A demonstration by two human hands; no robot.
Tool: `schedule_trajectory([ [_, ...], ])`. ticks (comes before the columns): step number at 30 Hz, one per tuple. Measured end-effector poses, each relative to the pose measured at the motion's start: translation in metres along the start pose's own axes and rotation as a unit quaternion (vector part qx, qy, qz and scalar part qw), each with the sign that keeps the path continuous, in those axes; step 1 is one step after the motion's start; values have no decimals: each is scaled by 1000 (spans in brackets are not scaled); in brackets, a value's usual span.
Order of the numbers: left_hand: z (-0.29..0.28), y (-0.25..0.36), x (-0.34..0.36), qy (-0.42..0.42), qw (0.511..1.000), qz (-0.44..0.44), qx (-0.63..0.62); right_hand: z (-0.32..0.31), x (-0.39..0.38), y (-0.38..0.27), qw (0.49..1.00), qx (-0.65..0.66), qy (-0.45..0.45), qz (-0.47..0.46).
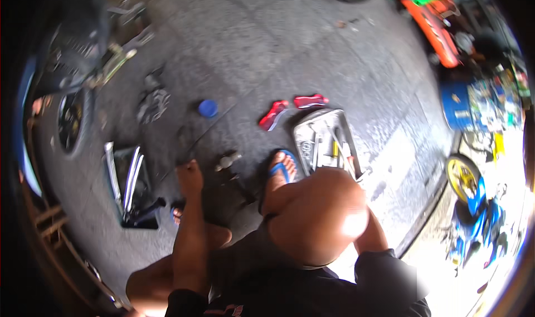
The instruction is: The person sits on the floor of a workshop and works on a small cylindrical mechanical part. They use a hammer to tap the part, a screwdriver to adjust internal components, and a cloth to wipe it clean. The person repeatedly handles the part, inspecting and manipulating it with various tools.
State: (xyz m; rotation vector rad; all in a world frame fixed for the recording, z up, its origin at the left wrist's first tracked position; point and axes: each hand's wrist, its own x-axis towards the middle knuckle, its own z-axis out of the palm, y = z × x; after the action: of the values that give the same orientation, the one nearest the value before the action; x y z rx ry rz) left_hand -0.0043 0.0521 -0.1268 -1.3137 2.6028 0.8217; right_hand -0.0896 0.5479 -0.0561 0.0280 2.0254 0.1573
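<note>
My left hand (190, 177) reaches down over the floor beside my left foot, its fingers curled closed. What they hold, if anything, is too small to make out. To its right lies a dark metal part with a silvery end (227, 161). My right forearm (372, 234) goes down behind my raised knee, which hides the right hand. Beyond that knee sits a grey metal tray (334, 120) with several hand tools in it. Two red pieces with pale edges, one nearer (273, 115) and one farther (311, 101), lie by the tray's far end.
A round blue lid (208, 108) and a crumpled dark bundle (153, 105) lie ahead. Silvery tubes (132, 176) rest in a black bin at left, near a wheel (71, 122). Along the right are an orange jack-like frame (432, 30), a blue drum (457, 106) and a yellow-rimmed wheel (462, 177).
</note>
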Motion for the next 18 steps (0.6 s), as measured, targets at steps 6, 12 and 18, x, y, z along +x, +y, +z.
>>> schedule_trajectory([
  [6,15,28,8,-19,995,9,101,12,6,6,943,230,201,134],
  [12,9,23,-2,10,995,39,88,47,-33,-19,873,252,418,-11],
  [18,28,9,-7,42,996,40,68,104,-11,-46,901,345,254,-70],
])
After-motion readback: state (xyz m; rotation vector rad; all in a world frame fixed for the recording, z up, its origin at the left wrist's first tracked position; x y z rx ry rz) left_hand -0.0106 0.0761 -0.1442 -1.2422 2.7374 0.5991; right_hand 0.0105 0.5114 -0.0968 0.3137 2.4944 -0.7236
